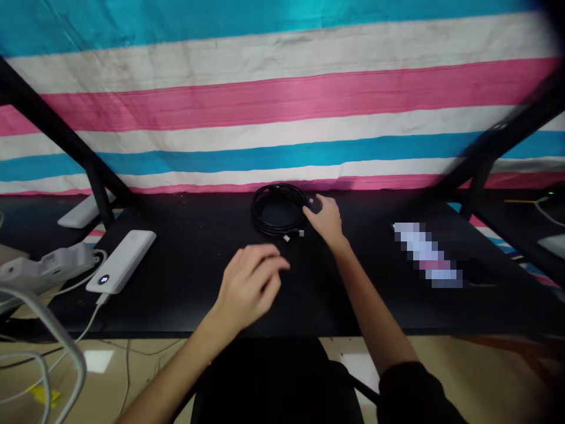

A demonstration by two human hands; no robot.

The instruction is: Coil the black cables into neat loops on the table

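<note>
A coiled black cable (258, 215) lies at the far middle of the black table, near the striped cloth. Two of its plug ends point toward me at the coil's near right side, and another small light tip shows by its right edge. My right hand (326, 220) is just right of the coil, thumb and forefinger spread; the thumb reaches the coil's edge, though I cannot tell whether it touches. Nearer to me, my left hand (251, 284) hovers over the table with loosely bent fingers apart and nothing in them.
On the left stands a white power bank (128, 256) with a lit display and a plugged-in white cable. Beside it are a white power strip (57, 265) and looped grey cable (66, 341). A partly blurred-out phone (426, 256) lies right. Black slanted frame bars (57, 126) flank the table.
</note>
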